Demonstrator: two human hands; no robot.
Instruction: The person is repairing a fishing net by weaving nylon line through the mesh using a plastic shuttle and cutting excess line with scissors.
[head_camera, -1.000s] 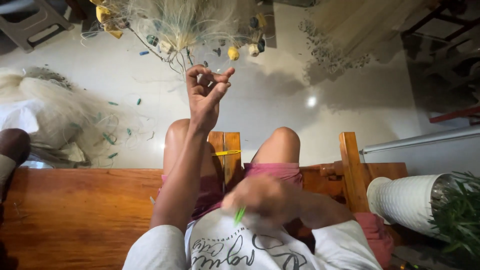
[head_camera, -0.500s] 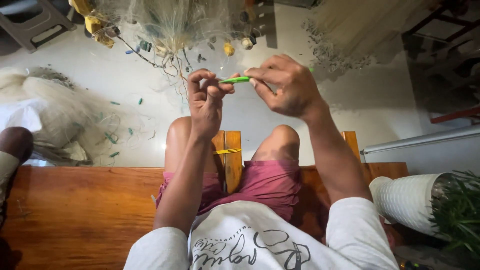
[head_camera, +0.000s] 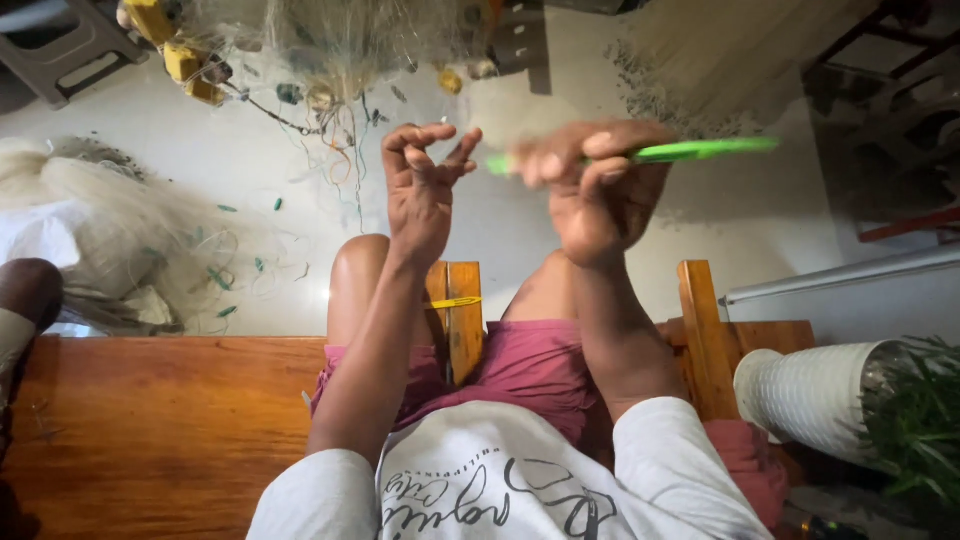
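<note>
Far to our left a heap of pale fishing net (head_camera: 90, 235) lay slumped on the floor (head_camera: 250, 150), with small green scraps (head_camera: 225, 275) scattered beside it, probably offcuts of line. The wooden surface (head_camera: 150, 430) we sat on ran under us, which left both arms free to work out in front.

Above our knees our left hand (head_camera: 425, 190) was raised with its palm turned towards us. Its grip was partly closed, the thumb and curled fingers nearly meeting; we judged they were pinching fine line too thin to make out, so we cannot tell what, if anything, it had hold of. Held up like that, the line would run taut to the hanging net (head_camera: 330, 40), whose yellow floats (head_camera: 185, 60) dangled just beyond.

Just beside it our right hand (head_camera: 600, 190) was blurred. Its grip was closed around a green netting needle (head_camera: 690, 151), held level with its long end pointing right and its short tip close to the left fingers.

At far right a white ribbed pot (head_camera: 810, 395) with a green plant (head_camera: 920, 420) stood against the surface's end.
</note>
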